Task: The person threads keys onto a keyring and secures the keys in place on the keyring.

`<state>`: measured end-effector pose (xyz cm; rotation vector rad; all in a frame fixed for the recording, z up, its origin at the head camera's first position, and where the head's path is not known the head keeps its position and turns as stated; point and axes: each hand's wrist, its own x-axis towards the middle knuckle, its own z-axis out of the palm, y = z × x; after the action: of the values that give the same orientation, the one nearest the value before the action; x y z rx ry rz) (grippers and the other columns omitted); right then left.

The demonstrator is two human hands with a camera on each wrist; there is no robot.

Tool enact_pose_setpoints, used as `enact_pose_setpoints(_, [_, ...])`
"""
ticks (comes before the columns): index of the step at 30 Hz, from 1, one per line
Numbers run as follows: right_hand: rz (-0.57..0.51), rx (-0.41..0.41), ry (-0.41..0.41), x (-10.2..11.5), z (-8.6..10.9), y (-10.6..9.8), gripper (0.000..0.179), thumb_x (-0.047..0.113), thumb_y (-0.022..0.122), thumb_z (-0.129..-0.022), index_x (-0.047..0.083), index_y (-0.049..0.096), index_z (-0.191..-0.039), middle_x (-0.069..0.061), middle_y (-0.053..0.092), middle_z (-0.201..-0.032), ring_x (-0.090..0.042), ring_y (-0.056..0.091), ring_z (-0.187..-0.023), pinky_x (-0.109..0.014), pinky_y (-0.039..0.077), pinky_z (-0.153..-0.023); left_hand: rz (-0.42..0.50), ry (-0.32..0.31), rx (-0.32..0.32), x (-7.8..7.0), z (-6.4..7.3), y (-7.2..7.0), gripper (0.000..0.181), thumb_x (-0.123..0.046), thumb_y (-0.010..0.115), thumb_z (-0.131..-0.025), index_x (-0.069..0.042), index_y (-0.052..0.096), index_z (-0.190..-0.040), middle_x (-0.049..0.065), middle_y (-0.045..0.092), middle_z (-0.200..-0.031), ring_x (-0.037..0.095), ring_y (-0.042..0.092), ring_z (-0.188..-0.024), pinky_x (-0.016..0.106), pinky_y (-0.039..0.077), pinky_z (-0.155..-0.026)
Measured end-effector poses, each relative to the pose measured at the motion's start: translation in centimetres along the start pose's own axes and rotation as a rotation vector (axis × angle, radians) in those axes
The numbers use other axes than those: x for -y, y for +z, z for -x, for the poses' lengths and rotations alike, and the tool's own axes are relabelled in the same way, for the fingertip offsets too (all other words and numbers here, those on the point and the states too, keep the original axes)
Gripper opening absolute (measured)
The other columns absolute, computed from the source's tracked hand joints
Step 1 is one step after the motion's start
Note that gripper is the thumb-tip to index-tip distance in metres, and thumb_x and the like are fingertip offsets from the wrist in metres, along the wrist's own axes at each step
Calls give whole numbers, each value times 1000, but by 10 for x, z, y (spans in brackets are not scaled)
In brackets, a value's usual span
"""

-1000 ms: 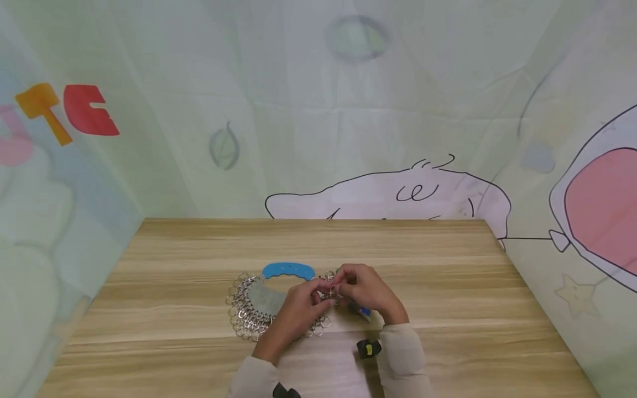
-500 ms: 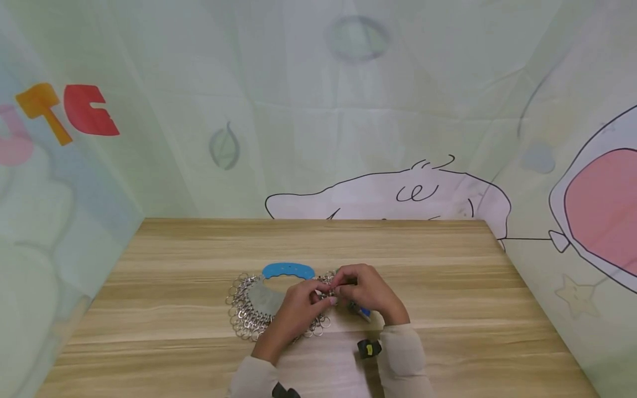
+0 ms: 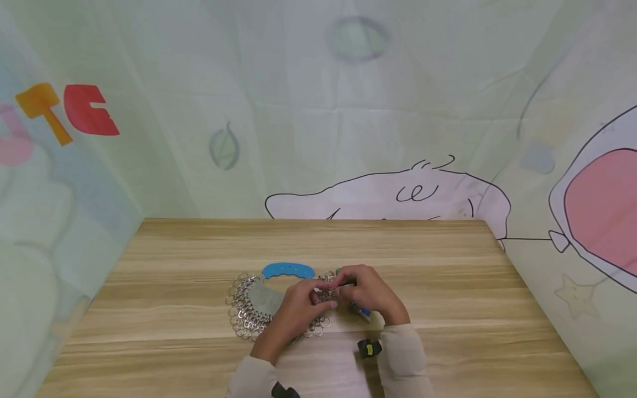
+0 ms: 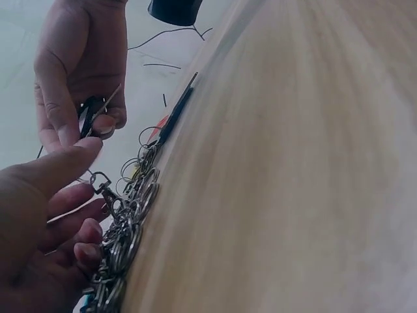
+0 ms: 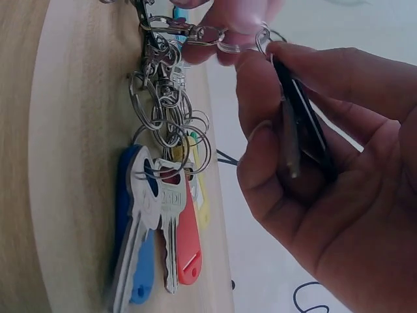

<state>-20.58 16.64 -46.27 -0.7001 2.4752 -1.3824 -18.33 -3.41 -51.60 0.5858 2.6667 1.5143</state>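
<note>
A key holder with a blue handle [image 3: 288, 270] and a curved metal plate [image 3: 259, 298] lies on the table, its edge hung with many metal rings [image 3: 244, 315]. My left hand [image 3: 296, 307] is over its right side and pinches a small split ring [image 5: 262, 39], partly hidden by the fingertips. A swivel clasp [image 4: 102, 184] hangs by the left fingers. My right hand [image 3: 367, 290] meets the left fingertips and holds a black key tag [image 5: 305, 114] together with a metal key [image 5: 290, 140]. In the right wrist view, the ring joins the tag's top end.
Beside the hands, keys [image 5: 171, 222] hang from the holder's rings with a blue tag [image 5: 142, 267], a red tag [image 5: 189, 248] and a yellow tag [image 5: 203, 202]. Wood-grain table [image 3: 448, 276] surrounds the holder, with printed cloth [image 3: 298, 110] behind.
My left thumb has shifted slightly, and the fingertips of both hands have moved a little around the small ring. The key holder stays in place.
</note>
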Motion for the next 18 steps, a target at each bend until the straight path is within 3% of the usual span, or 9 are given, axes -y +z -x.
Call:
enact_pose_setpoints(5, [-3,-6,38,-1,-1,0,12,-5,64,-89,4,72,-91,-5,70,-87,-26,66,-70,-32,53,-63,5,-16,14,0,-1,0,46,-16,84,-83,-11,66,-125,-1,62,-101,13,57,-78,28,49,-66])
enact_pose_setpoints(18, [-30,4,56,-2,-2,2,12,-7,63,-89,2,70,-92,-9,70,-86,-34,67,-68,-34,54,-61,49,39,-12,1,-1,3,40,2,76,-85,-10,66,-123,-1,68,-99,7,57,-73,26,50,-62])
